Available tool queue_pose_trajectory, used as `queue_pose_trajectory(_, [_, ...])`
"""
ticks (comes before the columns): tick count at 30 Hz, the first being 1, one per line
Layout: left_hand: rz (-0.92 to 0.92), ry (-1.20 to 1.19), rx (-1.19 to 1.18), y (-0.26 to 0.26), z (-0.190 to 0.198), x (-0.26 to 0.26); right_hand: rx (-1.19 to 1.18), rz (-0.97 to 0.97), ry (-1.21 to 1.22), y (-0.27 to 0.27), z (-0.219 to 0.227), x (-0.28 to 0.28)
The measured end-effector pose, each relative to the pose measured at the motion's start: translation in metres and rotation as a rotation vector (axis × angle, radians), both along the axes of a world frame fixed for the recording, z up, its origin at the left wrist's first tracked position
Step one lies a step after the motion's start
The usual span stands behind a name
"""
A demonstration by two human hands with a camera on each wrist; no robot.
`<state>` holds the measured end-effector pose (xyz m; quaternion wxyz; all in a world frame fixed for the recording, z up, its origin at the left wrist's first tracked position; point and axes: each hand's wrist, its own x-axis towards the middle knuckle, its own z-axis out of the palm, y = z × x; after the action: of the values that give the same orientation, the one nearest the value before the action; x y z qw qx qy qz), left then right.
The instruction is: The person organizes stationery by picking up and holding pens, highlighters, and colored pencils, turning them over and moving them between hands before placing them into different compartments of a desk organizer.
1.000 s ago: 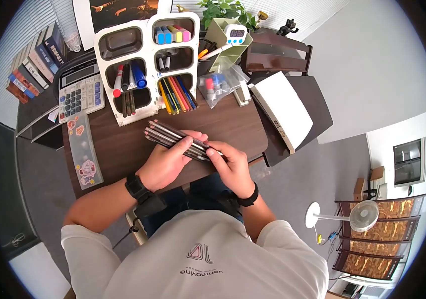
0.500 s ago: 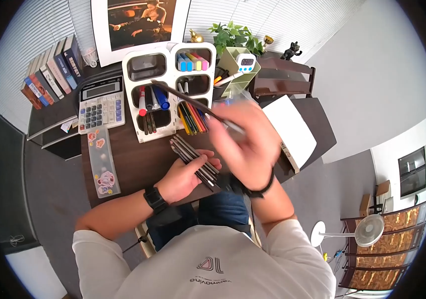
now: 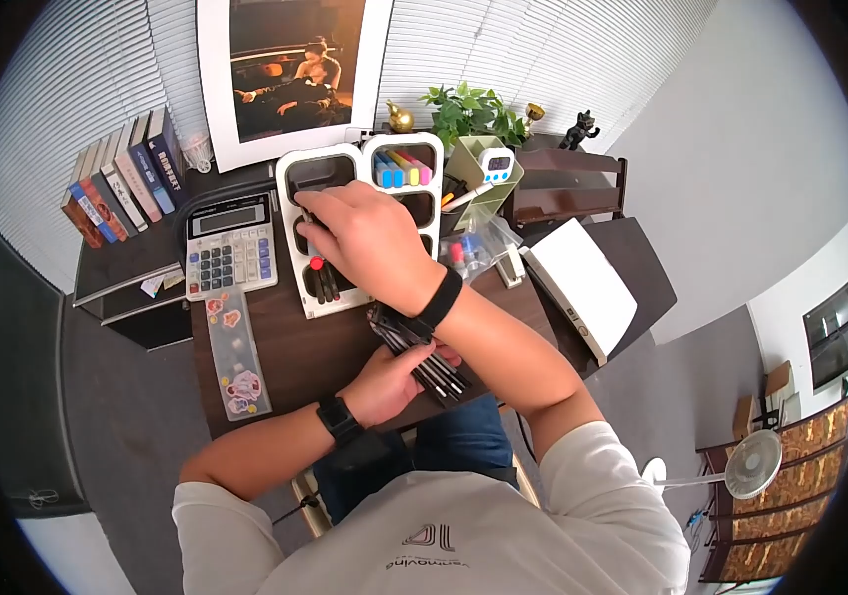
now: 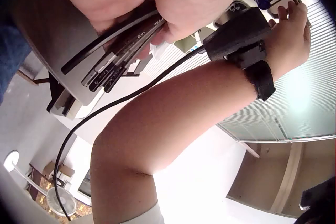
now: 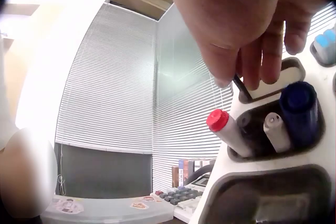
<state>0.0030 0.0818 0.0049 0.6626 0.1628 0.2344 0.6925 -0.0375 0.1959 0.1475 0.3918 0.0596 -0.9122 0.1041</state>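
My left hand grips a bundle of dark pencils low over the front of the desk. Printed lettering shows on their shafts in the left wrist view. Over the upper-left compartment of the white desk organizer, my right hand pinches one dark pencil. In the right wrist view, that pencil's lower end reaches into the compartment. Just below sit a red-capped marker, a white one and a thick blue marker. Highlighters fill the upper-right compartment.
A calculator and a stickered translucent case lie left of the organizer. To its right are a green pen holder, a clear bag and a white box. Books stand at the back left.
My right hand has drawn one pencil from the bundle and carried it up to the organizer's upper-left compartment. My left hand still holds the other pencils. The head view has tilted upward.
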Motion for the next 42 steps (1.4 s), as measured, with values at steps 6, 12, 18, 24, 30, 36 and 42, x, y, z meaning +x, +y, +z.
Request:
queue_pose_trajectory(6, [0.077, -0.049, 0.003, -0.001, 0.007, 0.003, -0.355, -0.014, -0.028, -0.021, 0.005, 0.113])
queue_pose_trajectory(12, [0.078, 0.008, 0.077, -0.001, -0.006, 0.008, -0.781, -0.412, -0.236, -0.022, -0.075, 0.220])
queue_pose_trajectory(18, [0.027, 0.039, -0.031, -0.004, 0.001, 0.012, -0.717, -0.313, -0.221, -0.019, -0.097, 0.240])
queue_pose_trajectory(24, [0.081, -0.013, 0.005, -0.003, 0.002, 0.007, -0.681, -0.298, -0.126, -0.006, -0.075, 0.232])
queue_pose_trajectory(30, [0.054, -0.029, -0.008, -0.003, 0.002, 0.001, -0.654, -0.127, 0.140, -0.004, -0.012, 0.224])
queue_pose_trajectory(36, [0.100, -0.077, -0.004, -0.001, 0.011, 0.008, -0.276, 0.015, 0.249, -0.003, 0.050, 0.125])
queue_pose_trajectory(42, [0.040, -0.012, 0.035, 0.000, -0.001, 0.003, -0.047, 0.053, 0.148, 0.014, 0.008, 0.022])
